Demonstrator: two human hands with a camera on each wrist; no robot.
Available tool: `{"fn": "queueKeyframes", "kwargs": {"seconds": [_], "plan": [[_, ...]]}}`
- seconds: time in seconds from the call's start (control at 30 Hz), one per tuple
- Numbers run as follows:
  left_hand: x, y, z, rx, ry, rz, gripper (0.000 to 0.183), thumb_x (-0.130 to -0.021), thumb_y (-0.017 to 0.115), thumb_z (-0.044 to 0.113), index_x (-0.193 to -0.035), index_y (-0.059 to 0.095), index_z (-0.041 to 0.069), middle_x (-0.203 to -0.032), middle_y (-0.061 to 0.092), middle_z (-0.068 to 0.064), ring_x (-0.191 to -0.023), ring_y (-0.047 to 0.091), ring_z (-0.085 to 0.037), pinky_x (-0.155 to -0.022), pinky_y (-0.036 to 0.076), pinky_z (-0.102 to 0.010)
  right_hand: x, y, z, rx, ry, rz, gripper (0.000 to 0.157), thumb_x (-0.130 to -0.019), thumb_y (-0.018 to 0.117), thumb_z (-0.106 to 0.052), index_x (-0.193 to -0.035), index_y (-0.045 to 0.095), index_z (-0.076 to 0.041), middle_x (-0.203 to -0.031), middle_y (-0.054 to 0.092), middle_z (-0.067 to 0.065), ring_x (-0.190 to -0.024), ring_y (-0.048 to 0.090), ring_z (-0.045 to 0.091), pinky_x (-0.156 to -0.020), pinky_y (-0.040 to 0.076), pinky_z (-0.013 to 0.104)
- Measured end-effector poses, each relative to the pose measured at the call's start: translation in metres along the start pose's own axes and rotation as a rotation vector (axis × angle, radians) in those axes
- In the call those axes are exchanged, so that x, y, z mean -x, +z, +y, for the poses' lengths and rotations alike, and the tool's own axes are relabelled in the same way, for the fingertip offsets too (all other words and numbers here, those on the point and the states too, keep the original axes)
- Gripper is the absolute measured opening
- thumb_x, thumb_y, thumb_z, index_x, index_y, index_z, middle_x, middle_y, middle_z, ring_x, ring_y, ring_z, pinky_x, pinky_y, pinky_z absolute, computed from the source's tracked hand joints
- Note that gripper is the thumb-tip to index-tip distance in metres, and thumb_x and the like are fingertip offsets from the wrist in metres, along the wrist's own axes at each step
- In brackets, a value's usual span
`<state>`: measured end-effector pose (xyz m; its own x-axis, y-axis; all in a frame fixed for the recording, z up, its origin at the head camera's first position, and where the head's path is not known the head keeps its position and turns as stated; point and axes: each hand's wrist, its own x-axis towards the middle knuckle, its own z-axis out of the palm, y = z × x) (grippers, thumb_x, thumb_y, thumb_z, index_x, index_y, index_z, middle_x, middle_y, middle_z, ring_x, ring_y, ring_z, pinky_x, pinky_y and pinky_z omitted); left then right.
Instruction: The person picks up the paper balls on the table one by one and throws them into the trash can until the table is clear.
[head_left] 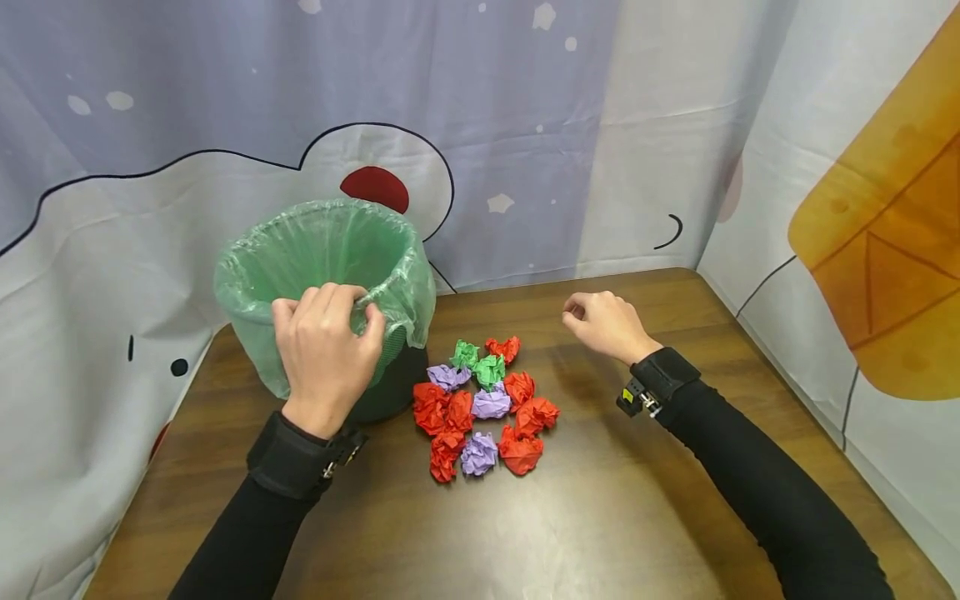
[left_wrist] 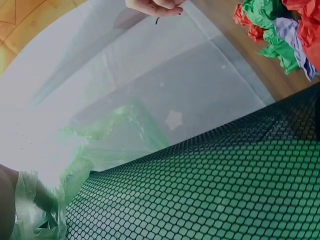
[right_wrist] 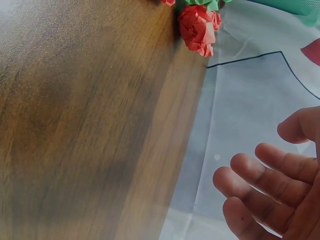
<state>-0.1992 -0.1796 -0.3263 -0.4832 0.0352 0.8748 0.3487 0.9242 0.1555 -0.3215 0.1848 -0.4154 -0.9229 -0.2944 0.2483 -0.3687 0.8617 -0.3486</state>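
Observation:
A dark mesh wastebasket (head_left: 393,387) stands on the table's left side, lined with a thin green bin bag (head_left: 258,262) folded over its rim. My left hand (head_left: 326,346) grips the bag at the near rim, with fingers over the edge. In the left wrist view, bunched bag film (left_wrist: 75,172) lies beside the fingers, and the mesh wall (left_wrist: 200,195) fills the lower part. Right of the bin, my right hand (head_left: 606,323) hovers above the table with loosely curled fingers, holding nothing; its palm side (right_wrist: 280,190) shows in the right wrist view.
Several crumpled paper balls lie clustered between the hands: red ones (head_left: 521,452), purple ones (head_left: 478,454) and green ones (head_left: 490,371). The wooden table (head_left: 600,500) meets a printed curtain (head_left: 517,150) at the back and another along the right side.

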Motion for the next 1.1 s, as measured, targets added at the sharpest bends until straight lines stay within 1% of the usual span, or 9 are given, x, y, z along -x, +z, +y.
{"fn": "queueKeyframes", "kwargs": {"seconds": [0.13, 0.23, 0.43, 0.53, 0.6, 0.67, 0.83, 0.97, 1.1], "plan": [[0.001, -0.002, -0.001, -0.027, 0.014, -0.002, 0.022, -0.093, 0.057, 0.018, -0.095, 0.072, 0.002, -0.084, 0.068, -0.015, -0.080, 0.058, -0.035, -0.078, 0.035, -0.052, 0.000, 0.001, -0.002, -0.002, 0.002, -0.012, 0.023, -0.095, 0.057, -0.031, -0.104, 0.074, -0.016, -0.089, 0.072, -0.001, -0.076, 0.066, 0.018, -0.068, 0.051, 0.040], [0.002, -0.005, -0.002, -0.031, 0.024, 0.011, 0.026, -0.092, 0.057, 0.022, -0.101, 0.072, 0.002, -0.091, 0.070, -0.016, -0.087, 0.058, -0.037, -0.081, 0.035, -0.054, 0.000, 0.002, -0.003, -0.006, 0.006, -0.022, 0.023, -0.095, 0.057, -0.031, -0.104, 0.073, -0.017, -0.089, 0.072, -0.001, -0.076, 0.066, 0.018, -0.068, 0.051, 0.040], [0.005, -0.011, -0.003, -0.010, 0.038, 0.044, 0.045, -0.089, 0.057, 0.033, -0.120, 0.069, 0.003, -0.119, 0.069, -0.015, -0.114, 0.055, -0.037, -0.098, 0.028, -0.061, 0.000, 0.005, -0.006, -0.004, 0.001, -0.017, 0.022, -0.094, 0.058, -0.031, -0.104, 0.074, -0.018, -0.088, 0.071, -0.002, -0.075, 0.065, 0.017, -0.067, 0.050, 0.039], [0.006, -0.014, 0.000, 0.030, 0.067, 0.098, 0.048, -0.086, 0.058, 0.033, -0.122, 0.068, 0.003, -0.126, 0.067, -0.014, -0.120, 0.054, -0.037, -0.105, 0.025, -0.062, -0.001, 0.006, -0.007, -0.002, -0.001, -0.002, 0.022, -0.094, 0.059, -0.031, -0.104, 0.075, -0.018, -0.089, 0.071, -0.003, -0.076, 0.065, 0.017, -0.066, 0.051, 0.040], [0.006, -0.016, 0.004, 0.078, 0.109, 0.147, 0.046, -0.084, 0.059, 0.029, -0.119, 0.069, 0.002, -0.126, 0.067, -0.015, -0.120, 0.054, -0.038, -0.107, 0.026, -0.061, -0.001, 0.006, -0.008, -0.001, -0.001, 0.004, 0.022, -0.093, 0.059, -0.031, -0.104, 0.075, -0.018, -0.090, 0.071, -0.004, -0.077, 0.065, 0.017, -0.067, 0.051, 0.040], [0.008, -0.017, 0.008, 0.147, 0.177, 0.199, 0.040, -0.081, 0.061, 0.023, -0.114, 0.071, 0.000, -0.122, 0.069, -0.016, -0.117, 0.057, -0.038, -0.106, 0.029, -0.060, -0.002, 0.007, -0.009, 0.000, -0.003, 0.003, 0.023, -0.093, 0.060, -0.031, -0.105, 0.075, -0.018, -0.092, 0.071, -0.003, -0.079, 0.066, 0.018, -0.068, 0.052, 0.041], [0.015, -0.016, 0.019, 0.310, 0.399, 0.265, 0.027, -0.078, 0.062, 0.009, -0.100, 0.072, -0.003, -0.108, 0.072, -0.019, -0.102, 0.062, -0.040, -0.097, 0.042, -0.057, -0.001, 0.007, -0.010, 0.011, -0.024, -0.007, 0.026, -0.094, 0.059, -0.031, -0.110, 0.072, -0.016, -0.106, 0.072, 0.001, -0.088, 0.069, 0.024, -0.071, 0.054, 0.046], [0.022, -0.013, 0.025, 0.365, 0.515, 0.253, 0.021, -0.081, 0.059, 0.007, -0.094, 0.073, -0.003, -0.099, 0.072, -0.018, -0.091, 0.063, -0.039, -0.086, 0.048, -0.053, -0.002, 0.007, -0.013, 0.013, -0.049, 0.005, 0.031, -0.093, 0.059, -0.030, -0.118, 0.070, -0.014, -0.116, 0.071, 0.004, -0.096, 0.070, 0.028, -0.075, 0.055, 0.049], [0.032, -0.007, 0.025, 0.363, 0.577, 0.172, 0.021, -0.082, 0.057, 0.006, -0.093, 0.073, -0.002, -0.095, 0.071, -0.015, -0.085, 0.063, -0.034, -0.076, 0.051, -0.045, -0.004, 0.008, -0.016, 0.010, -0.057, 0.014, 0.033, -0.092, 0.060, -0.030, -0.119, 0.069, -0.014, -0.121, 0.070, 0.004, -0.100, 0.070, 0.029, -0.077, 0.055, 0.050]]}}
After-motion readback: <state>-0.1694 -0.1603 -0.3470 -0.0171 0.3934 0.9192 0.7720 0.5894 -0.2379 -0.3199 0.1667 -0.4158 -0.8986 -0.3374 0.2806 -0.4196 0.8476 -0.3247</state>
